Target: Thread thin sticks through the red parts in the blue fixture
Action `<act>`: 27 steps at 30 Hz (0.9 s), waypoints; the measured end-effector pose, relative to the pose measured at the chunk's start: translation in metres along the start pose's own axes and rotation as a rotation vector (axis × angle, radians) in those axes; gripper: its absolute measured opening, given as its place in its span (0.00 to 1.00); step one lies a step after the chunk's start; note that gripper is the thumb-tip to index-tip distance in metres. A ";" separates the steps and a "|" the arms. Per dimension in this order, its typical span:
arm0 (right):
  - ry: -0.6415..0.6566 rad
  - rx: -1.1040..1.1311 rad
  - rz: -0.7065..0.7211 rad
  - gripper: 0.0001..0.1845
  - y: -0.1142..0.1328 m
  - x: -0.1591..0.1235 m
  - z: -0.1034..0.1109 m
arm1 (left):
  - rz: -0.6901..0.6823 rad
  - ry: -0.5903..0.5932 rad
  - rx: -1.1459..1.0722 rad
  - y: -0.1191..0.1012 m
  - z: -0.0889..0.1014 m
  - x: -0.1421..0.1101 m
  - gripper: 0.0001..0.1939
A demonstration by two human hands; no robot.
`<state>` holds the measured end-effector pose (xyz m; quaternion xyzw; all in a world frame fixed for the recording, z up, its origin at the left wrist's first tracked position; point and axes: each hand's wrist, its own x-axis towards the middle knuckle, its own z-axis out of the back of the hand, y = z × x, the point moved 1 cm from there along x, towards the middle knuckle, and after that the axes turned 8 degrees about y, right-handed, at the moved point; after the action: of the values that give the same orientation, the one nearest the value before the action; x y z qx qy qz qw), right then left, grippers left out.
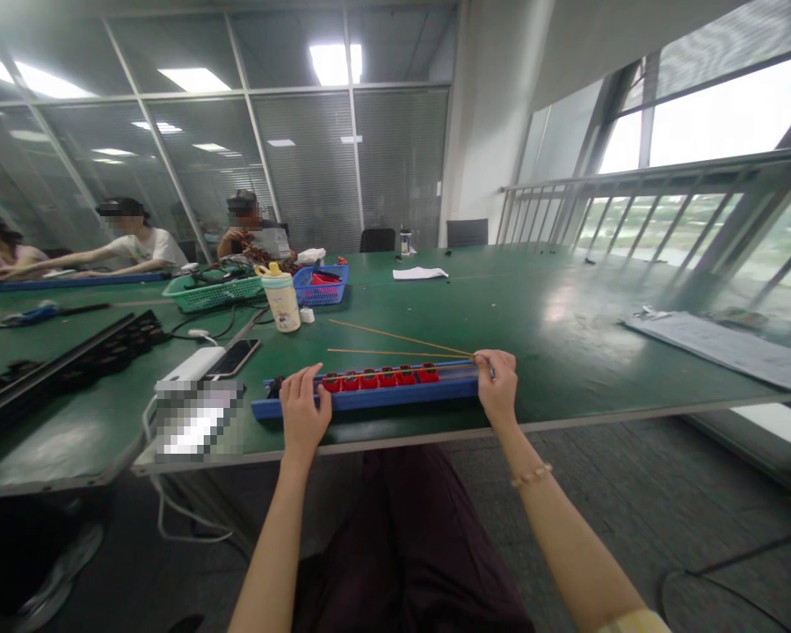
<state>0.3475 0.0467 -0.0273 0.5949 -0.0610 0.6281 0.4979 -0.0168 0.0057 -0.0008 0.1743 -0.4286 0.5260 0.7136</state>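
Observation:
A long, narrow blue tray (402, 397) lies along the near table edge, with a row of small red pieces (387, 378) in it. My left hand (303, 406) is closed over the tray near its left end, thumb on the near side, beside the first red piece. At the tray's right end, my right hand (498, 382) pinches several thin yellowish strands (402, 337). Two of them fan out leftward over the table, and another runs above the red pieces toward my left hand. A small black part (275, 388) sits at the tray's left end.
Left of the tray lie a phone (234, 359), a white power bank (194, 366) and cables. Beyond stand a cup (280, 301), a green basket (214, 294) and a blue basket (321, 286). Papers (731, 347) lie at right. Several people sit at the far left.

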 end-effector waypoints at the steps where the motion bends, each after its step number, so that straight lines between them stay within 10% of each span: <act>1: 0.016 -0.004 0.011 0.18 0.000 0.000 0.000 | 0.006 -0.010 0.010 0.000 -0.001 0.000 0.20; 27: 0.120 -0.037 0.023 0.16 -0.002 -0.001 -0.005 | -0.025 0.048 0.004 0.002 -0.002 -0.001 0.15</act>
<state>0.3458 0.0504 -0.0306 0.5459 -0.0494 0.6672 0.5044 -0.0175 0.0074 -0.0029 0.1684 -0.4080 0.5218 0.7300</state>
